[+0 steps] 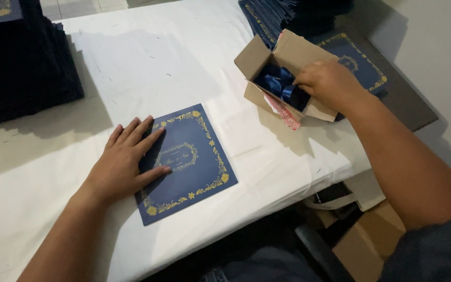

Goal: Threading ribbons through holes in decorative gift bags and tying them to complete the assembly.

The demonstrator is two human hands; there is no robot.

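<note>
So the bench (131, 57) is covered in a plain white sheet, a bit creased, and the flat navy card (191, 162) near its front edge is the thing to orient by. Way off to the left of the card, at the far corner, there's a tall stack of dark covers (22, 68), matte and almost black, square-edged. The left hand (123, 162) lies flat with its fingers spread, palm down on the card's left edge, pressing rather than gripping anything. The card itself is a smooth rectangle, sitting slightly turned, with a gold floral border and a small gold ornament in the middle. To the right of the card and further back sits a small brown cardboard box (280, 57), flaps open, tipped on its side, with glossy blue ribbon rolls (277, 83) inside. The right hand (330, 81) is reaching into the box, fingers curled around one of those rolls. Behind the box, more navy cards (356, 57) with the same gold trim lie on a dark board.
</note>
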